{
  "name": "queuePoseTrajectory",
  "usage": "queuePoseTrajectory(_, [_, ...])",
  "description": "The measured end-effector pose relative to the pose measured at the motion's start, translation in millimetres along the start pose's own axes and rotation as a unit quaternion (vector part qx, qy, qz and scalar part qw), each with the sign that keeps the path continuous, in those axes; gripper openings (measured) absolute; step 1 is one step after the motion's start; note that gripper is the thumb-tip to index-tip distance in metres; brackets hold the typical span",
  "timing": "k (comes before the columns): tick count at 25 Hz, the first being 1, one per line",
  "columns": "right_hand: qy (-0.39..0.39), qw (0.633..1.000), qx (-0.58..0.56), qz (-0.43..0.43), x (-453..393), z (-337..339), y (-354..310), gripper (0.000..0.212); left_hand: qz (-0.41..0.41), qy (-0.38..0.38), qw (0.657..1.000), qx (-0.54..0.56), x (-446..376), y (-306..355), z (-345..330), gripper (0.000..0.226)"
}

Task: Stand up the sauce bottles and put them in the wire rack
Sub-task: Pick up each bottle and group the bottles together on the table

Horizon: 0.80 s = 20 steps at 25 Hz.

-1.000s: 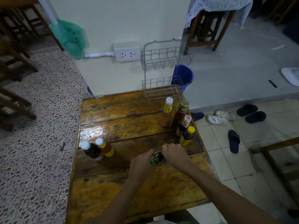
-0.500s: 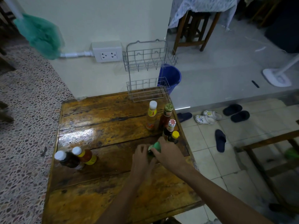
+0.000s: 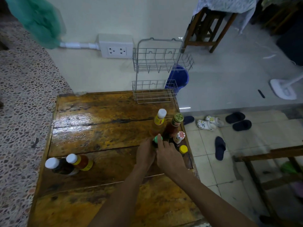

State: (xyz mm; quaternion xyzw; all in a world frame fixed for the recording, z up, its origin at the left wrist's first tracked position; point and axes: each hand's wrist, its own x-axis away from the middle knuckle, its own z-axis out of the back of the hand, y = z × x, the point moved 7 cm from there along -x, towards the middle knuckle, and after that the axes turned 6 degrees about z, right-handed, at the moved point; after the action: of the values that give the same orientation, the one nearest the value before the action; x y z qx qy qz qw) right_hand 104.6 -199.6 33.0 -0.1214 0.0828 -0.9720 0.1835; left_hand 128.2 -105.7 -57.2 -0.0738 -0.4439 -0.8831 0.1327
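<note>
My left hand (image 3: 145,154) and my right hand (image 3: 170,158) both clasp a dark bottle with a green cap (image 3: 157,139), held upright on the wooden table (image 3: 101,131). Just behind and right of it stand several bottles: a white-capped yellow one (image 3: 159,122), a gold-lidded red one (image 3: 175,124), one with a red-and-white cap (image 3: 179,136) and a yellow-capped one (image 3: 183,149). Two white-capped bottles, one dark (image 3: 58,166) and one orange-red (image 3: 81,162), stand at the table's left. The two-tier wire rack (image 3: 155,76) stands empty at the table's far edge against the wall.
A wall socket (image 3: 116,46) sits left of the rack. A blue bucket (image 3: 179,78) is on the floor behind the rack. Slippers (image 3: 220,147) lie on the tiled floor right of the table edge. A wooden stool (image 3: 207,28) stands further back.
The green-capped bottle lay on its side between my hands; both hands have tipped it upright and moved it forward, close to the group of standing bottles.
</note>
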Motion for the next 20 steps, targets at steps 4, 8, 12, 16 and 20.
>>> queuePoseTrajectory(4, [-0.032,0.999,0.021,-0.020,-7,-9,6,0.072,-0.010,-0.002,1.000,-0.026,-8,-5,-11,0.024])
queuePoseTrajectory(8, [-0.033,0.998,0.053,-0.015,-13,-13,2,0.074,-0.014,-0.005,0.999,-0.034,-11,-10,-12,0.036])
queuePoseTrajectory(12, [-0.031,0.998,0.057,-0.015,-13,-15,1,0.077,-0.005,-0.020,0.999,-0.029,-15,-14,-16,0.039])
queuePoseTrajectory(16, [-0.018,0.999,0.051,0.004,-9,-14,2,0.082,0.008,-0.062,0.998,-0.015,-10,-25,-14,0.049])
queuePoseTrajectory(20, [-0.009,0.999,0.007,0.051,-6,-4,-37,0.081,0.051,-0.053,0.997,0.035,20,-59,12,0.022])
